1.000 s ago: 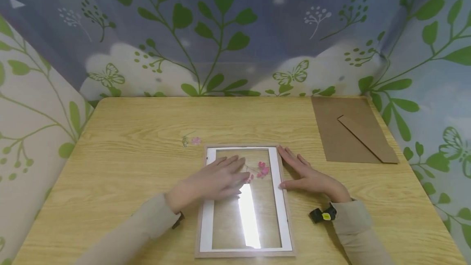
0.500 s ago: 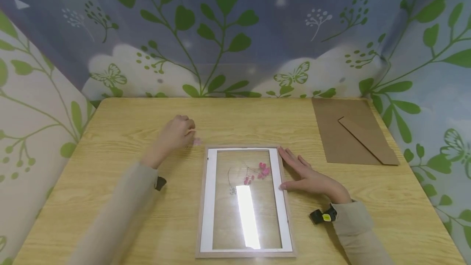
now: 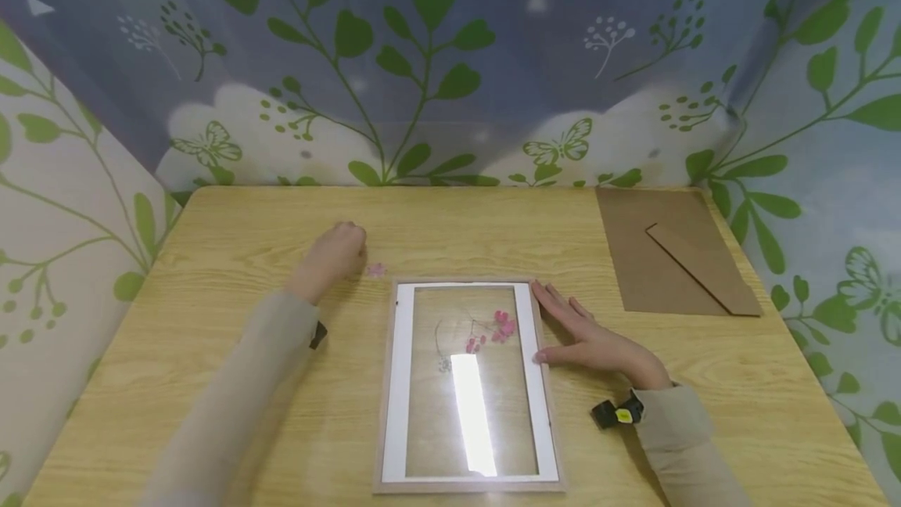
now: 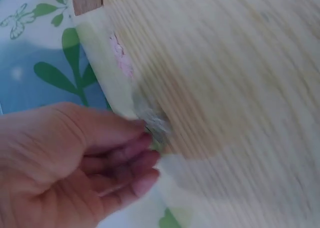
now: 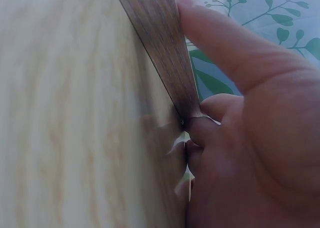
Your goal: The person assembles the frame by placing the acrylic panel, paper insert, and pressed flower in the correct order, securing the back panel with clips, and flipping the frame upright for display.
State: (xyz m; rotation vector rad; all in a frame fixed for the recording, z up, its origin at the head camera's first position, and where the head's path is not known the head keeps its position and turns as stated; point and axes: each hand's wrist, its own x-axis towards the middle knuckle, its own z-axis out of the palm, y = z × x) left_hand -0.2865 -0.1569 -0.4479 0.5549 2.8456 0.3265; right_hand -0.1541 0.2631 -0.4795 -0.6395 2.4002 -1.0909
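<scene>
My left hand (image 3: 332, 258) is at the table left of the picture frame, curled with its fingertips down. In the left wrist view its thumb and fingers pinch a small pale dried flower sprig (image 4: 157, 124), partly blurred. Just right of that hand lies a flat pink pressed flower (image 3: 377, 270). My right hand (image 3: 598, 343) rests straight-fingered along the right side of the wooden picture frame (image 3: 552, 413), touching its edge. Behind the frame's glass area show a bright pink flower sprig (image 3: 503, 325) and a thin pale one (image 3: 444, 364).
At the back right of the wooden table (image 3: 211, 319) lies a brown backing board (image 3: 626, 257), with a brown stand leg (image 3: 704, 272) on top. Patterned cloth walls (image 3: 450, 124) border the table's back and sides. A light reflection crosses the glass.
My left hand has left the picture frame, uncovering the thin pale sprig there, and moved back and left to the loose sprig. The right hand has stayed at the frame's edge.
</scene>
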